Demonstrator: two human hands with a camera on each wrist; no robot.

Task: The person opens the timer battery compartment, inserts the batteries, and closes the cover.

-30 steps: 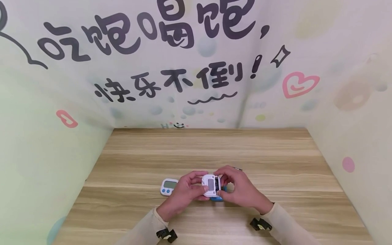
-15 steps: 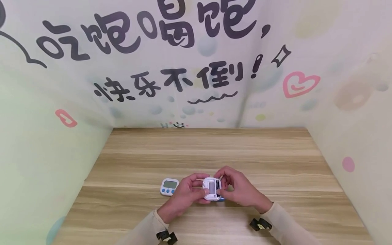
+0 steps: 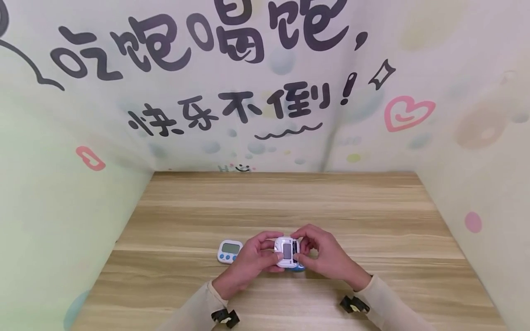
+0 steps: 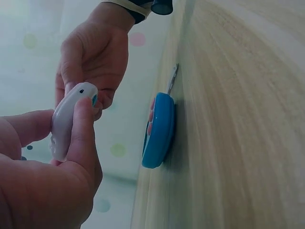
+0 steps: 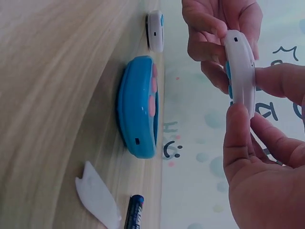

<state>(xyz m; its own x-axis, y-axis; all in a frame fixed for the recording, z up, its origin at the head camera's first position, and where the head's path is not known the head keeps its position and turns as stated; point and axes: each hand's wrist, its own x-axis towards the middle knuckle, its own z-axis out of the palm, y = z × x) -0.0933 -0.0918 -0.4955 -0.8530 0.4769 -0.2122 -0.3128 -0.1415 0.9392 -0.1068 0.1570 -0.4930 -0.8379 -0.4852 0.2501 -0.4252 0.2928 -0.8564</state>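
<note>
A white digital timer (image 3: 287, 252) is held above the table, its back turned up and the battery slot along its right side uncovered. My left hand (image 3: 253, 257) grips its left side between thumb and fingers. On the opposite side, my right hand (image 3: 327, 255) pinches the timer, thumb over the slot and index finger at the far corner. In the right wrist view, the timer (image 5: 240, 71) is seen edge-on between both hands. Below it, a blue timer (image 5: 136, 107) with pink buttons lies on the table, mostly hidden in the head view.
Another white timer (image 3: 229, 251) with blue buttons lies left of the hands, partly covered by the left hand. Near the blue timer are a small white plastic cover (image 5: 97, 196) and a dark battery (image 5: 135, 212). Walls rise behind the table (image 3: 265, 197) and on both sides.
The held timer has shifted slightly, and my right thumb now lies higher over the battery slot. A small dark item seen past the right hand a second ago is hidden.
</note>
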